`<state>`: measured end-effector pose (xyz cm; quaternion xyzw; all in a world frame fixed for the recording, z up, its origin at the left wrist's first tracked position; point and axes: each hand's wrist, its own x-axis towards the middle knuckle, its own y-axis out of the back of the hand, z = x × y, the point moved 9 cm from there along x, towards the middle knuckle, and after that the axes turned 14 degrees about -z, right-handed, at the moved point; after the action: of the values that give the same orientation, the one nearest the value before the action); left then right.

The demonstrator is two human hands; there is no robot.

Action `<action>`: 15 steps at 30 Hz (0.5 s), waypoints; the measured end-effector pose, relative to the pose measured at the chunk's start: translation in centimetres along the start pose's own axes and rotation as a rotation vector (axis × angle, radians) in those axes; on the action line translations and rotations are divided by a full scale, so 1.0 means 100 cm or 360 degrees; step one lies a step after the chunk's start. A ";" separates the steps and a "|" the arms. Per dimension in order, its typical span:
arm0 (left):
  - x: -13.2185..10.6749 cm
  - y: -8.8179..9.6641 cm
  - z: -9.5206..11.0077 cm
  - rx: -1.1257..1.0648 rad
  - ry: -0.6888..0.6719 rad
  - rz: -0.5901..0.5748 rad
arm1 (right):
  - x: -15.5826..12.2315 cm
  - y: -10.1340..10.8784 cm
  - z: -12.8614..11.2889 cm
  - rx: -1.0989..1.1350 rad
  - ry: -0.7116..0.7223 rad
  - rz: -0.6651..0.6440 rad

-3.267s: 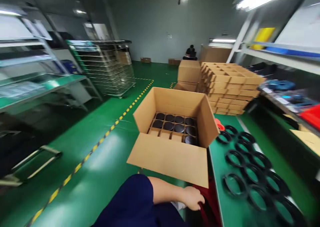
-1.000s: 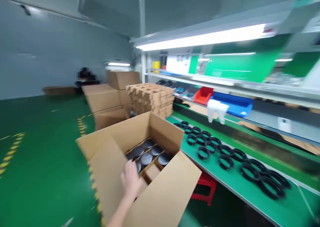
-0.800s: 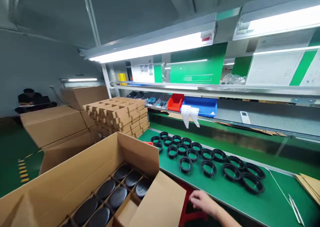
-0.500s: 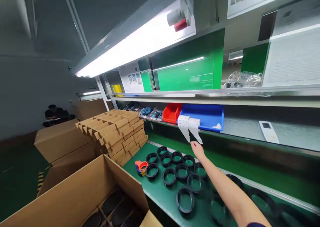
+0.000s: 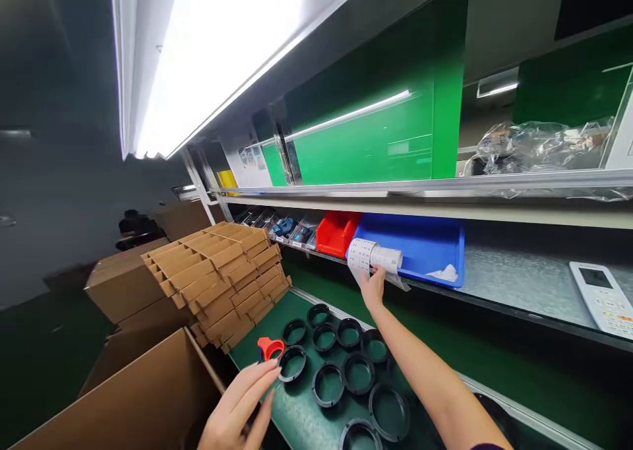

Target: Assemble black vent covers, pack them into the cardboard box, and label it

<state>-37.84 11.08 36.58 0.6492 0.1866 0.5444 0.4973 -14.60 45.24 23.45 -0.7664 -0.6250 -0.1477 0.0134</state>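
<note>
My right hand (image 5: 373, 288) reaches up to the shelf edge, its fingers closed on a roll of white printed labels (image 5: 386, 258). The roll lies at the front left corner of a blue tray (image 5: 420, 239), with loose ends of its strip hanging over the edge. Low in the view, my left hand (image 5: 242, 407) is raised with fingers stretched and thumb apart, holding nothing. Just beyond its fingertips are a red-orange tape dispenser (image 5: 270, 348) and a black ring (image 5: 293, 364). Several similar black rings (image 5: 328, 385) lie on the green bench top (image 5: 291, 410).
A red bin (image 5: 337, 233) stands left of the blue tray. Stacked cardboard dividers (image 5: 232, 272) rise at the left, behind an open carton (image 5: 133, 397). A white remote control (image 5: 603, 298) lies on the shelf at right. A lit lamp (image 5: 212, 54) hangs overhead. Another person (image 5: 136, 225) is far off.
My right hand has moved up from the hanging strip ends to the label roll. My left hand has come into view at the bottom. The view has shifted closer to the shelf.
</note>
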 end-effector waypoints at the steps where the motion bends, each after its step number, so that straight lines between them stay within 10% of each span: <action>1: 0.026 -0.011 -0.002 -0.0066 -0.0071 -0.0054 | 0.002 0.001 -0.004 0.0017 0.0029 0.0003; 9: 0.221 -0.132 -0.097 -0.0489 0.0244 -0.0397 | 0.019 0.004 -0.038 -0.0026 0.0250 0.0012; 15: 0.306 -0.193 -0.122 -0.0535 0.0170 -0.0471 | 0.038 0.018 -0.039 -0.0193 0.0302 0.0020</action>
<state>-32.62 48.92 35.06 0.4930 0.2127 0.5225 0.6623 -12.97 47.70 28.39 -0.7522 -0.6062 -0.2570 0.0272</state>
